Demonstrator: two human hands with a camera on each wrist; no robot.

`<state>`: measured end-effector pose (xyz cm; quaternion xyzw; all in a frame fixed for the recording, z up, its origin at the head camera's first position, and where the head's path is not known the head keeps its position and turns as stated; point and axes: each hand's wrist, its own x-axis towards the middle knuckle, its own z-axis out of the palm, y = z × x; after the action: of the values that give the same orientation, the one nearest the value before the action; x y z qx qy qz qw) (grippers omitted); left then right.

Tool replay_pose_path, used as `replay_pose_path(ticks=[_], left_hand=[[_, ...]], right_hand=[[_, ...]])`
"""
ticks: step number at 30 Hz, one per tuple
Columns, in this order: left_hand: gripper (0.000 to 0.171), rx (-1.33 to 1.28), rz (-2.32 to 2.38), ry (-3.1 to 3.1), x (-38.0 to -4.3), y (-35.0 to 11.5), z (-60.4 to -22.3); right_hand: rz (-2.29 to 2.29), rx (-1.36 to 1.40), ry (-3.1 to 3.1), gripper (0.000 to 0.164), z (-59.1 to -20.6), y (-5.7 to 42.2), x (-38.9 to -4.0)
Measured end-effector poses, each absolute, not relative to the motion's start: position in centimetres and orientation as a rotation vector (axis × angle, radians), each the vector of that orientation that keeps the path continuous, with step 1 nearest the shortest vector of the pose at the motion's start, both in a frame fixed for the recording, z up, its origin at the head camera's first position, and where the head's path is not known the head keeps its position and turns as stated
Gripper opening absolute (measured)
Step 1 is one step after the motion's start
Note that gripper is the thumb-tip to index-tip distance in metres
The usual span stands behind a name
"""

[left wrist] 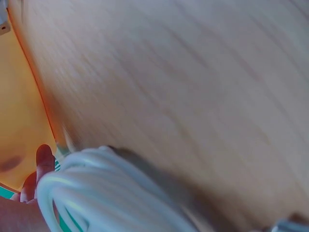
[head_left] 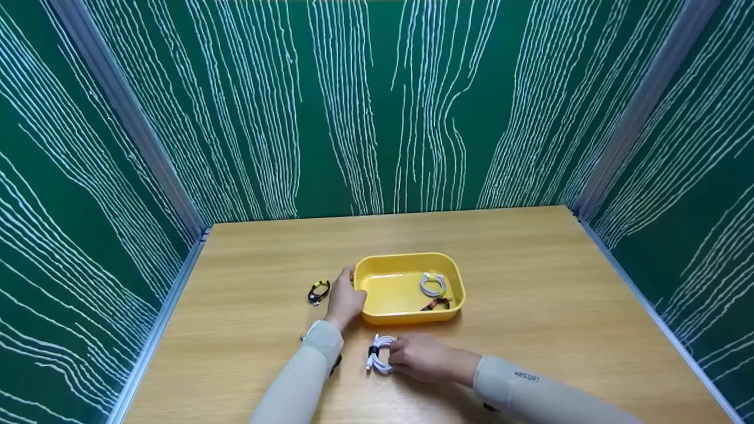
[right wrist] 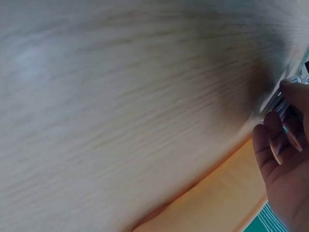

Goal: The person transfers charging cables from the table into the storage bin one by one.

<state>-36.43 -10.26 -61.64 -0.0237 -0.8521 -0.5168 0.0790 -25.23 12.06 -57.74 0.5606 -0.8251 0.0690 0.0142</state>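
My left hand [head_left: 346, 300] grips the left end of a yellow plastic bin [head_left: 406, 318], thumb over the rim and fingers along the outside. In front of the bin, my right hand [head_left: 425, 357] pinches the right side of a white coiled cable [head_left: 381, 366] bound with a black strap. The right wrist view shows the thumb and fingers [right wrist: 273, 122] at that cable. Inside the bin lie a white-grey cable coil [head_left: 433, 285] with a yellow tie and a dark cable [head_left: 436, 304] with an orange-red tie.
A small black cable coil [head_left: 318, 292] with a yellow tie lies left of my left hand. Large in the left wrist view is a white cable coil [left wrist: 111, 193]. Green panels with white lines [head_left: 341, 106] and metal posts [head_left: 126, 112] border the wooden table [head_left: 247, 277].
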Motion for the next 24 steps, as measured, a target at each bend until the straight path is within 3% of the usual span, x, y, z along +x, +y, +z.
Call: replay_pose_path(ticks=[9, 18, 24], left_hand=[[0.067, 0.011, -1.589, -2.608, -34.6, -9.6, -58.9], [0.063, -0.037, -1.524, -2.559, -37.4, -10.3, -63.5], [0.064, -0.031, -1.558, -2.548, -37.6, -10.3, -63.8]], right_hand=[[0.234, 1.734, -2.552, 0.009, -56.7, 12.6, -25.2], [0.249, 1.716, -2.533, 0.008, -55.8, 13.1, -25.0], [0.278, 1.742, -2.483, 0.008, -55.1, 13.1, -24.6]])
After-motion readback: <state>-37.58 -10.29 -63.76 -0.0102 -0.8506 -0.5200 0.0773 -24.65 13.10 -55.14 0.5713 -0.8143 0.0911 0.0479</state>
